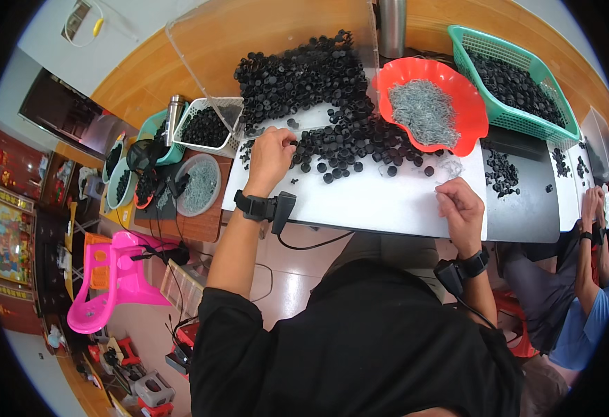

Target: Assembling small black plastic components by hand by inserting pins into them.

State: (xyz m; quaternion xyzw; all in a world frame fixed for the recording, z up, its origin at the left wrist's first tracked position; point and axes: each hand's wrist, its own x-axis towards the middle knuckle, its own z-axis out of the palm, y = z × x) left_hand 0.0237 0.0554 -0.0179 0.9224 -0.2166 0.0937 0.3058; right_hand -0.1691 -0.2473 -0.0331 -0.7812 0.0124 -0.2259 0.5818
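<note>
Many small round black caps (346, 142) lie in a loose heap on the white tabletop (360, 208). At the heap's left edge is my left hand (269, 158), its thumb and fingers pinched on a small black cap at the fingertips. My right hand (463, 212) hovers over the right side of the white surface, fingers curled and pressed together; whatever they hold is too small to make out. Just beyond it lies a little pile of clear pieces (450, 165). A red scalloped bowl (479, 115) of thin silvery metal pins stands farther back.
A clear bin (207, 76) opens toward me, spilling caps. Black parts fill a green basket (527, 125) at right and a white basket (221, 147) at left. A round tub (200, 184) holds metal pins. A co-worker's hands (593, 205) are at far right; a pink chair (113, 278) stands left.
</note>
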